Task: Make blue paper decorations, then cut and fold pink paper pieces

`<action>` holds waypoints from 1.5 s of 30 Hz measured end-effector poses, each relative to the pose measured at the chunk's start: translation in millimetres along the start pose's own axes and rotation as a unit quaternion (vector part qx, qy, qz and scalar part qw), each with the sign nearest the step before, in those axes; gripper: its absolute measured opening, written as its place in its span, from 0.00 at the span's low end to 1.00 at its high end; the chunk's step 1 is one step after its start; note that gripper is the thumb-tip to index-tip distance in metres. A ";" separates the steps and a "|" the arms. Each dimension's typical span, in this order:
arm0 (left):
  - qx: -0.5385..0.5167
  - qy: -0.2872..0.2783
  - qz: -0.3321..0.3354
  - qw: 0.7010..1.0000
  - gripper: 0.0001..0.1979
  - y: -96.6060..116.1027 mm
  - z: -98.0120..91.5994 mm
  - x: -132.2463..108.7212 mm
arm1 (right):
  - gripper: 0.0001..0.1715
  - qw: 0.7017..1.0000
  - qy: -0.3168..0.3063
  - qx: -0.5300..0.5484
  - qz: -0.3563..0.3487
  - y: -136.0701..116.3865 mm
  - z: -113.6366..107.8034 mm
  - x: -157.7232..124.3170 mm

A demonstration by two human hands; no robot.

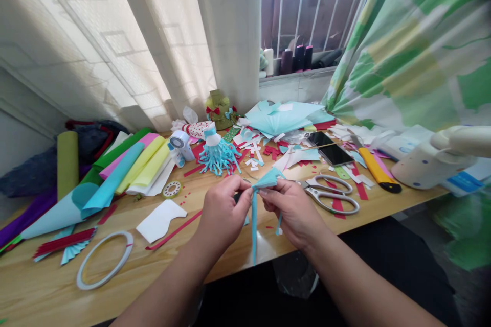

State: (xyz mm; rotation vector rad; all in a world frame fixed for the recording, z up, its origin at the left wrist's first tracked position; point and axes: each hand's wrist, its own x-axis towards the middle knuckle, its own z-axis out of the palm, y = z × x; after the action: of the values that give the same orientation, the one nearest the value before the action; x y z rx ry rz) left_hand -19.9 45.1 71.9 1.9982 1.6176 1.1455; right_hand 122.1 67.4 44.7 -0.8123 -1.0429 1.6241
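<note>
My left hand [225,207] and my right hand [288,207] meet above the front edge of the table, each with fingers pinched on a light-blue paper piece [267,179]. Its upper part flares out like a fan, and a narrow strip hangs down between the hands. The fingers hide the spot where it is gathered. Just right of my right hand lie scissors [333,195] with silver-grey handles. Behind the hands stands a fringed blue paper tassel [218,152] with a white band near its top.
Rolled coloured paper [132,168] lies at the left, near a double-sided tape ring [128,253] and a white paper piece [161,218]. A phone [330,148], a yellow utility knife [378,168] and paper scraps spread behind and right. A white lamp [422,163] stands at the right edge.
</note>
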 end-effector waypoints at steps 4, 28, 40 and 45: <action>0.014 0.022 0.036 0.999 0.07 0.7 2.0 1.1 | 0.05 1.000 -0.008 0.007 -0.004 1.1 0.0 0.7; 0.018 -0.027 -0.018 0.999 0.04 4.3 -0.2 10.7 | 0.04 0.998 0.027 -0.038 -0.052 2.9 10.7 14.3; 0.089 -0.093 0.014 0.992 0.05 -11.7 -35.5 45.3 | 0.27 0.967 -0.099 -0.205 -0.113 -30.0 -16.0 50.3; 0.009 -0.093 -0.017 0.995 0.09 -16.6 -49.4 51.1 | 0.09 0.974 -0.079 -0.197 -0.083 -39.3 -4.5 58.9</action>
State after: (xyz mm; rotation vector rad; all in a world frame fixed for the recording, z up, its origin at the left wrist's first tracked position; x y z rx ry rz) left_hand -66.0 86.2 110.7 2.0154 1.5660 0.9057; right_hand 124.9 130.2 77.6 -0.8359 -1.5370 1.3742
